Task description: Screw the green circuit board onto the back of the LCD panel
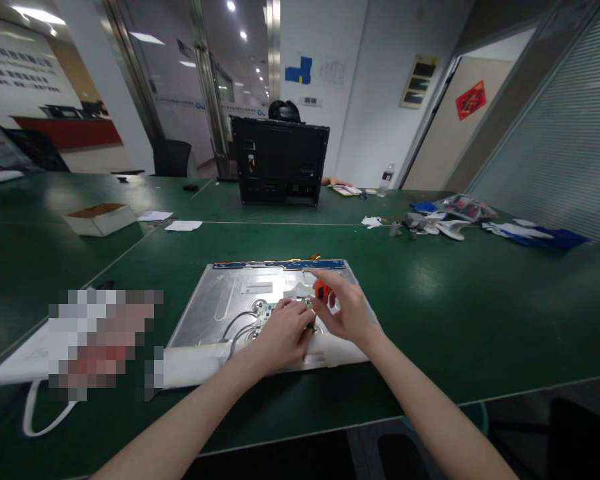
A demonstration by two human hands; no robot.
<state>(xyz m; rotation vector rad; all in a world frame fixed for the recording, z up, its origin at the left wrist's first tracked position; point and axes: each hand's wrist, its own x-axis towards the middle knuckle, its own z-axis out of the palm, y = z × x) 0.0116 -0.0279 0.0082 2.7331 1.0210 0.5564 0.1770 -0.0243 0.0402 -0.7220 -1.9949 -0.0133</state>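
1. I watch 2 bare hands at work over a flat metal panel [203,313] lying on the green table [420,313], right in front of the person.
2. My view has the left hand [286,328] low over the middle of the panel, fingers bent and close together, at the small green board [264,312]. I cannot tell whether they grip anything, since the fingertips are hidden.
3. I see the right hand [349,312] just beside it, index finger stretched out and thumb apart from it, with an orange tool [322,291] held in the curve of the hand. Most of the tool is covered.
4. Cables [239,317] loop from the left side of the board, and a blue strip [255,265] runs along the panel's far edge. A white sheet [197,369] covers part of the near edge.
5. Farther off, I have a black monitor [280,160] with its back to me; a co-worker sits behind it, 1 hand [339,181] on the table near a bottle [387,179].
6. An open box [105,223] stands at far left; gloves [523,231] lie at far right.
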